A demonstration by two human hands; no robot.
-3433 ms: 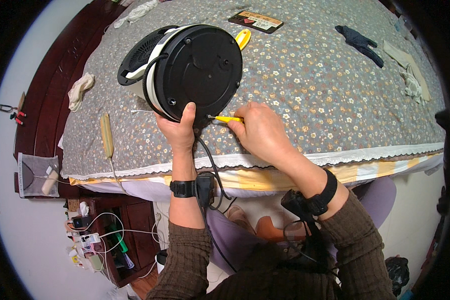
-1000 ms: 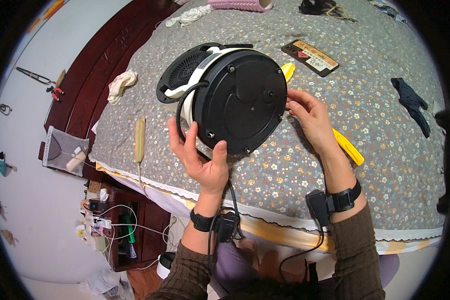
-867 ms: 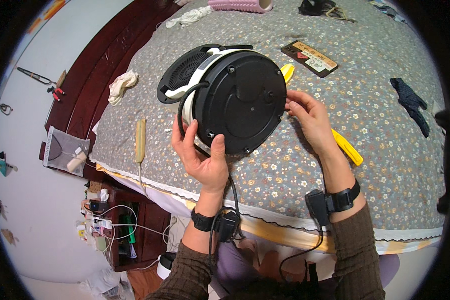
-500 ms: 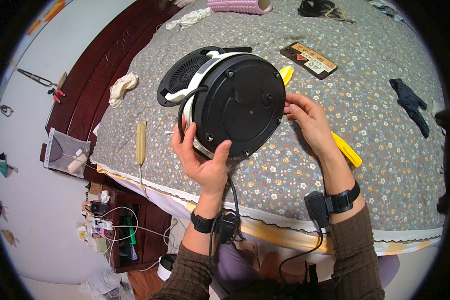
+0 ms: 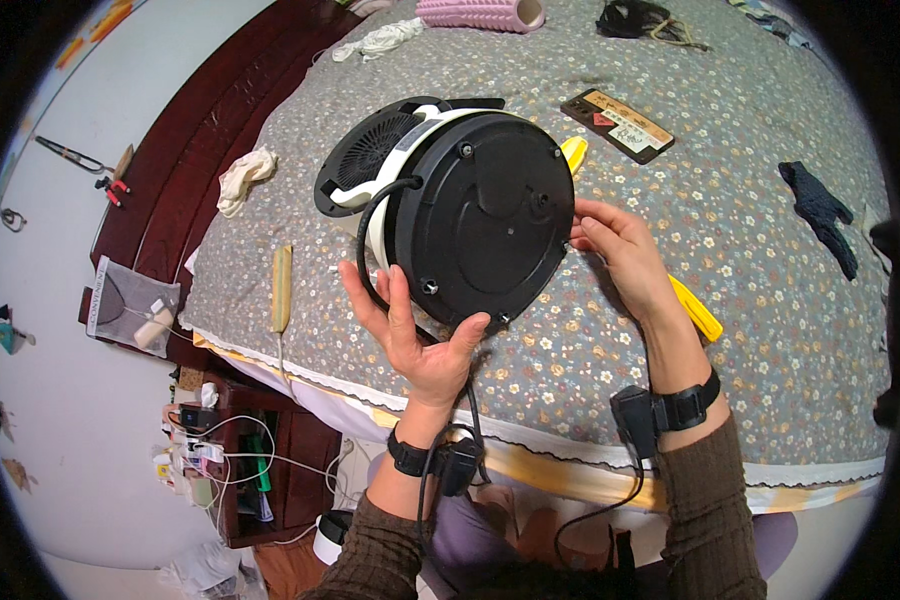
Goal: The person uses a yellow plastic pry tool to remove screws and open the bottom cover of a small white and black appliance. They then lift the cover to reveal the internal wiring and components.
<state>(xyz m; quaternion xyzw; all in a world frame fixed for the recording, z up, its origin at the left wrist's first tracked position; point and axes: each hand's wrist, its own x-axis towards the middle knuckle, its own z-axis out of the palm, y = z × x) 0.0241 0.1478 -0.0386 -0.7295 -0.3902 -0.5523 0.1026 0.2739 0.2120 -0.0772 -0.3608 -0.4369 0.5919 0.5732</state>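
Observation:
A black-and-white electric fan (image 5: 490, 225) is tipped over the bed, its round black base with several screws turned toward me. Its dark grille (image 5: 375, 145) lies at the upper left, and a black cord (image 5: 367, 222) loops down the near side. My left hand (image 5: 420, 345) is spread at the base's lower left rim, fingers and thumb wide apart, the palm beneath. At the right rim, my right hand (image 5: 620, 255) has its fingers bent against the edge; some fingertips are hidden behind it. Both wrists wear black straps with small boxes.
Yellow pieces, one a long handle (image 5: 695, 310), lie beside my right hand. Farther off are a dark phone-like slab (image 5: 618, 125), a dark knitted glove (image 5: 820, 215) and a pink roller (image 5: 480, 13). A pale stick (image 5: 282, 290) and white cloth (image 5: 245, 182) lie left.
The fan's base has shifted slightly right and down. My left hand has moved down and right, its fingers opening away from the rim. The right hand has barely moved.

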